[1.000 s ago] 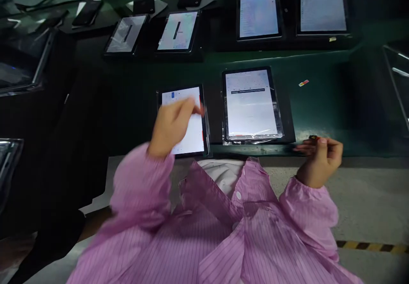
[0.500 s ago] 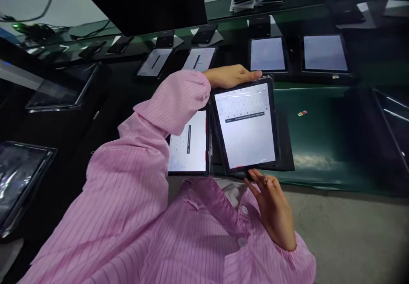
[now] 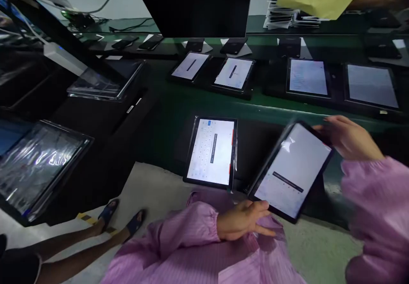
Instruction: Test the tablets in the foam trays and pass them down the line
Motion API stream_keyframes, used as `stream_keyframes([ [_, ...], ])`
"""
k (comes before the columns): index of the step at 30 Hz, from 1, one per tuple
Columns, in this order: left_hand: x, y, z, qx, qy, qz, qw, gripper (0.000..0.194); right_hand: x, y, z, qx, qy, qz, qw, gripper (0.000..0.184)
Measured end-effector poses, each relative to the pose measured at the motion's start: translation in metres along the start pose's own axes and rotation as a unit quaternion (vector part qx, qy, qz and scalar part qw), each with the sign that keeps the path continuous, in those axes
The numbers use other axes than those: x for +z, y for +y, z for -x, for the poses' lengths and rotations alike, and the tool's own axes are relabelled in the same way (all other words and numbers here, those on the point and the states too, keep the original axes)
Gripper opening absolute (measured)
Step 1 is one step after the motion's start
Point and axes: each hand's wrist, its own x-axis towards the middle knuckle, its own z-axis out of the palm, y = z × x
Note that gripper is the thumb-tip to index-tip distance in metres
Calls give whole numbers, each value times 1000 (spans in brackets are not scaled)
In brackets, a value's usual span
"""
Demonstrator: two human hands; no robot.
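A tablet (image 3: pixel 295 164) with a lit white screen lies slanted in front of me, turned at an angle, an on-screen keyboard at its near end. My right hand (image 3: pixel 353 138) grips its far right corner; motion blurs the fingers a little. At the near left corner, my left hand (image 3: pixel 243 221) holds the edge, one finger stretched out below it. To the left, a second lit tablet (image 3: pixel 211 152) rests on the table, showing a keyboard and a dark message bar.
Behind stand several lit tablets, among them one tablet (image 3: pixel 234 73) and another (image 3: pixel 308 77). A black monitor (image 3: pixel 194 4) rises at the back. Tablets in clear film, such as this tablet (image 3: pixel 41 160), lie left. A person's feet (image 3: pixel 136 222) show at lower left.
The tablet has been turned around, its keyboard end now nearest me. My right hand has moved from its near edge to the far right corner; my left hand from the far edge to the near corner.
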Motion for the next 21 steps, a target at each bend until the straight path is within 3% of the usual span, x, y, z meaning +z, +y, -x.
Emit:
stream_keyframes([
  [3, -2, 5, 2, -5, -40, 100, 994, 59, 61, -14, -37, 32, -89, 70, 993, 16],
  [5, -22, 29, 24, 4, -119, 95, 988, 56, 88, -15, -44, 24, -109, 105, 988, 17],
  [6, -38, 44, 38, 21, -130, 54, 990, 51, 95, -16, -43, 5, -107, 115, 988, 17],
  [7, -58, 60, 52, 44, -75, -18, 996, 42, 99, -17, -41, -23, -100, 121, 987, 17],
  [8, -81, 75, 63, 75, 38, -111, 990, 35, 101, -19, -38, -57, -89, 122, 987, 17],
  [9, -107, 89, 70, 115, 202, -208, 950, 30, 102, -22, -33, -92, -78, 121, 985, 16],
  [10, -136, 100, 73, 142, 337, -303, 880, 26, 103, -25, -28, -122, -73, 119, 983, 14],
  [11, -165, 109, 72, 153, 430, -389, 800, 25, 104, -28, -21, -143, -76, 118, 980, 12],
  [12, -193, 115, 66, 152, 463, -462, 741, 26, 107, -30, -14, -154, -89, 119, 977, 11],
  [13, -219, 119, 58, 154, 455, -504, 718, 27, 111, -31, -7, -156, -109, 124, 974, 10],
  [15, -259, 120, 40, 157, 413, -533, 721, 29, 122, -31, 6, -146, -159, 138, 967, 11],
  [17, -281, 116, 26, 166, 379, -529, 741, 28, 135, -26, 17, -135, -210, 145, 957, 19],
  [21, -292, 107, 15, 187, 358, -508, 761, 22, 157, -12, 25, -125, -282, 130, 942, 41],
])
